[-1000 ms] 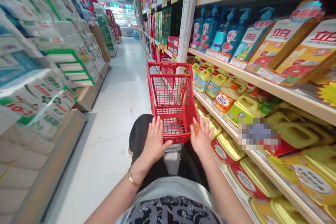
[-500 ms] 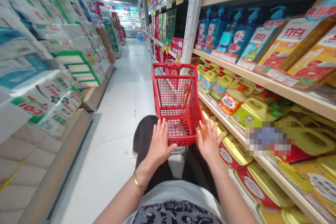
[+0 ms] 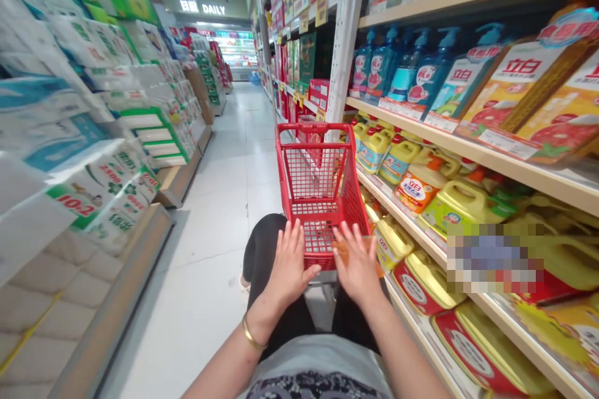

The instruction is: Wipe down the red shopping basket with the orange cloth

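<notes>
A red plastic shopping cart (image 3: 317, 129) with mesh walls stands right in front of my knees, and its basket looks bare inside. My left hand (image 3: 291, 265) is held palm down over my left thigh by the cart's near left corner, fingers stretched and thumb apart. On the other side, my right hand (image 3: 355, 268) hovers at the near right corner with its fingers spread. Partly behind the right hand shows an orange-brown thing (image 3: 379, 252); I cannot make out what it is or whether the hand touches it.
To my right, shelves hold blue pump bottles (image 3: 423, 78) and yellow jugs of detergent (image 3: 452, 207). Stacked tissue packs (image 3: 110, 184) line the left side on low platforms. A pale tiled aisle floor (image 3: 234, 156) runs ahead to a lit cooler (image 3: 234, 50).
My right hand has shifted inward, nearer the left one, with fingers still spread. The left hand keeps its pose. The whole view has tilted slightly up.
</notes>
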Demonstrator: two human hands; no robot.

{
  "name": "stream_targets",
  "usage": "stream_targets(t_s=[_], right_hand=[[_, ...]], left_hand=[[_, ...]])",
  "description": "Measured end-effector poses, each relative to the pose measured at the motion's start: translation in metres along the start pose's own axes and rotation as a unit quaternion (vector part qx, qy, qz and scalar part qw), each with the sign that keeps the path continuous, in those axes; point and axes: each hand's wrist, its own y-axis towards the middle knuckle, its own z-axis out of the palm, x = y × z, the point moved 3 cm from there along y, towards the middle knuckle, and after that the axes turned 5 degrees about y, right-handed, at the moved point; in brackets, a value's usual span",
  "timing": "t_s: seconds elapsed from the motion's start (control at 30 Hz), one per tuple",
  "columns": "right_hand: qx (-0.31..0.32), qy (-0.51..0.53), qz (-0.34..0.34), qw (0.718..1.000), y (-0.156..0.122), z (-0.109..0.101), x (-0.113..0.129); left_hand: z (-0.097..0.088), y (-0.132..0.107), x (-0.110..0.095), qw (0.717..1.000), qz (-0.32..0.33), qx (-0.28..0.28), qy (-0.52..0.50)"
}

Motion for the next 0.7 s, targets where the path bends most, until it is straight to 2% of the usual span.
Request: stream_targets(t_s=[0.07, 0.13, 0.2, 0.37, 0.43, 0.5, 0.63, 0.7], right_hand=[[-0.054, -0.028, 0.077, 0.995, 0.002, -0.012, -0.028], [-0.065, -0.045, 0.099, 0.992, 0.004, -0.017, -0.035], [-0.04, -0.044, 0.065, 0.996, 0.008, -0.012, -0.018], [0.058, 0.011, -0.086, 0.995, 0.013, 0.019, 0.058], [0.068, 0.015, -0.105, 0.992, 0.01, 0.02, 0.063], [0.043, -0.003, -0.058, 0.997, 0.007, 0.011, 0.042], [-0.041, -0.045, 0.13, 0.99, 0.003, -0.021, -0.027], [-0.048, -0.048, 0.159, 0.985, 0.007, -0.027, -0.04]], left_hand=[[0.0, 0.0, 0.0, 1.0, -0.002, -0.005, -0.003], [0.001, 0.0, 0.001, 1.0, -0.006, -0.007, -0.006], [0.001, 0.0, 0.002, 1.0, -0.007, -0.007, -0.007], [-0.001, 0.001, 0.005, 1.0, 0.0, -0.003, -0.004], [-0.002, 0.0, 0.004, 1.0, -0.003, 0.005, 0.0], [-0.006, 0.0, 0.002, 1.0, -0.005, 0.013, 0.009], [-0.021, 0.009, 0.0, 0.998, 0.003, 0.044, 0.034], [-0.029, 0.022, 0.001, 0.998, -0.004, 0.051, 0.04]])
